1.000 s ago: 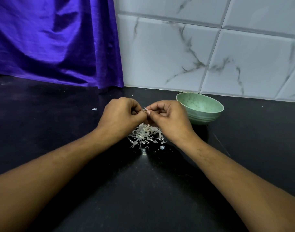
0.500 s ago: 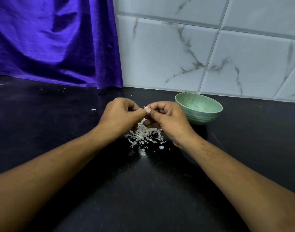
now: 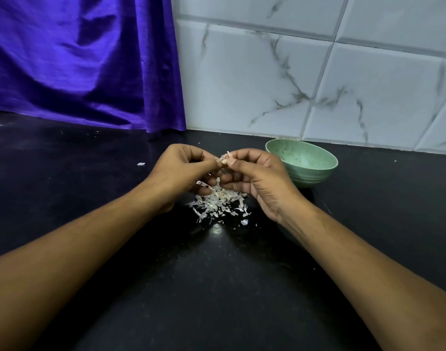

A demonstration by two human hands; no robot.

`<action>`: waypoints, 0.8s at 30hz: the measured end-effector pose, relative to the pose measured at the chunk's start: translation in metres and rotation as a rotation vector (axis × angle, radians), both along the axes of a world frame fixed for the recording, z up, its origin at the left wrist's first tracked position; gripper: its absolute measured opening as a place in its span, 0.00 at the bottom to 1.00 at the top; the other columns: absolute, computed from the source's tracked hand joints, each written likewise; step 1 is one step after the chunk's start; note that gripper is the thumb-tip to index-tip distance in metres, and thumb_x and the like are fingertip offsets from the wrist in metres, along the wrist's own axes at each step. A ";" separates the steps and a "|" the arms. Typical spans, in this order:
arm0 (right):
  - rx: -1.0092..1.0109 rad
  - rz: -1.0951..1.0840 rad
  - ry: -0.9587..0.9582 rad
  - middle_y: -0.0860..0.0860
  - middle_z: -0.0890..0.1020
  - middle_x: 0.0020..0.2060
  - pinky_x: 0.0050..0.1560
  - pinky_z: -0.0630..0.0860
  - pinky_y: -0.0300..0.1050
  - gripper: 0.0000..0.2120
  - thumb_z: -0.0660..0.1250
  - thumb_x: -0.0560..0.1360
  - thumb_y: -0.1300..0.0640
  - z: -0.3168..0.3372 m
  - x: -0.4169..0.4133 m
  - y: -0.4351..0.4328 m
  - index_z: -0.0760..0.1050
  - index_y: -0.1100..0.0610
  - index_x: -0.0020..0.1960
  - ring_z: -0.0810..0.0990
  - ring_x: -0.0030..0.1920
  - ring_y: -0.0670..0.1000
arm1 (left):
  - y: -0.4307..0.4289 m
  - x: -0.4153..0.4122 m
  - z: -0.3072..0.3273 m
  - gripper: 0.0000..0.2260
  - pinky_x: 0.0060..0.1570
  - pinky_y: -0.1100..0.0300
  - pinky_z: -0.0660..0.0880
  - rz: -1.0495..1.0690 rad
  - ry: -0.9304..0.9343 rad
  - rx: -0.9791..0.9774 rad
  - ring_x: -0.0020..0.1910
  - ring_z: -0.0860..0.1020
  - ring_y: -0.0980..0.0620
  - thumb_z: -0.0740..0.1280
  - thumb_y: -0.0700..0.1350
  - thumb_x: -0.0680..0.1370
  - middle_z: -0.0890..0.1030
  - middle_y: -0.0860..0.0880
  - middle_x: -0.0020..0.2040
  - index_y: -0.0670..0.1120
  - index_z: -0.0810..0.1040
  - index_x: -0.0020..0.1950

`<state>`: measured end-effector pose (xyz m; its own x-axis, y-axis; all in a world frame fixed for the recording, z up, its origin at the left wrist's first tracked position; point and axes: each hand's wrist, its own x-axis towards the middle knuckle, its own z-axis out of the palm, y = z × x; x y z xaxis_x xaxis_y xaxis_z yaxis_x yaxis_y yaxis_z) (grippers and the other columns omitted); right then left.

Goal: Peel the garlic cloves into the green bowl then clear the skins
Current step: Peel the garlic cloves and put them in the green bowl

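The clove point(image 3: 224, 162) is held in the air between both hands, above the skins point(image 3: 217, 201) and just left of the bowl point(image 3: 315, 173); the left hand point(image 3: 181, 171) pinches it at thumb and fingertip, its other fingers curled under; the right hand point(image 3: 257, 178) pinches a flap of skin that stands up off the clove's top, so the peeling of this one looks half done.

The skins lie in a loose pile on the counter point(image 3: 217, 287) under the hands, which suggests that many cloves are already peeled; one flake point(image 3: 141, 164) lies well apart to the left. The bowl stands upright near the tiles point(image 3: 318, 72); only its far inner wall shows, so I cannot tell what is in it.

Left to do, by my judgement: strip this clove, drop it in the bowl, then gather the pile and the flake; no unpeeled cloves show elsewhere. A curtain point(image 3: 77, 59) hangs at back left.
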<state>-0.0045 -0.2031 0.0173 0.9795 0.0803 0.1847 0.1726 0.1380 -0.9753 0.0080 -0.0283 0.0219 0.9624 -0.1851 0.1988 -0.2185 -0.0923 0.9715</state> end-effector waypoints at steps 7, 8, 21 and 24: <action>-0.099 0.015 -0.040 0.56 0.87 0.40 0.42 0.85 0.48 0.05 0.70 0.79 0.67 0.003 0.000 -0.003 0.79 0.67 0.53 0.85 0.35 0.52 | 0.001 0.001 0.000 0.09 0.32 0.57 0.82 0.011 -0.029 0.030 0.36 0.81 0.50 0.76 0.40 0.77 0.83 0.41 0.40 0.34 0.83 0.48; -0.107 0.013 -0.041 0.56 0.87 0.39 0.42 0.85 0.48 0.05 0.70 0.78 0.67 0.002 0.000 -0.003 0.79 0.68 0.53 0.85 0.35 0.52 | 0.002 0.001 0.000 0.08 0.31 0.57 0.82 0.018 -0.040 0.040 0.37 0.81 0.50 0.75 0.40 0.77 0.83 0.41 0.40 0.34 0.83 0.48; -0.067 0.005 -0.011 0.58 0.86 0.39 0.43 0.86 0.48 0.07 0.72 0.77 0.66 0.002 -0.001 -0.002 0.79 0.68 0.53 0.87 0.37 0.53 | 0.002 0.000 -0.002 0.07 0.35 0.55 0.83 0.006 -0.074 0.043 0.37 0.83 0.53 0.73 0.44 0.79 0.85 0.45 0.42 0.41 0.84 0.53; -0.016 0.038 0.020 0.58 0.87 0.40 0.41 0.86 0.46 0.06 0.71 0.78 0.65 0.004 -0.002 -0.002 0.79 0.67 0.53 0.87 0.38 0.53 | 0.001 0.000 0.000 0.06 0.33 0.57 0.83 -0.003 -0.024 -0.030 0.36 0.83 0.55 0.72 0.42 0.80 0.85 0.47 0.40 0.40 0.83 0.53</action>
<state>-0.0061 -0.2056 0.0216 0.9791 0.1206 0.1640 0.1484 0.1283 -0.9806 0.0080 -0.0273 0.0223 0.9568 -0.1816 0.2269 -0.2415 -0.0625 0.9684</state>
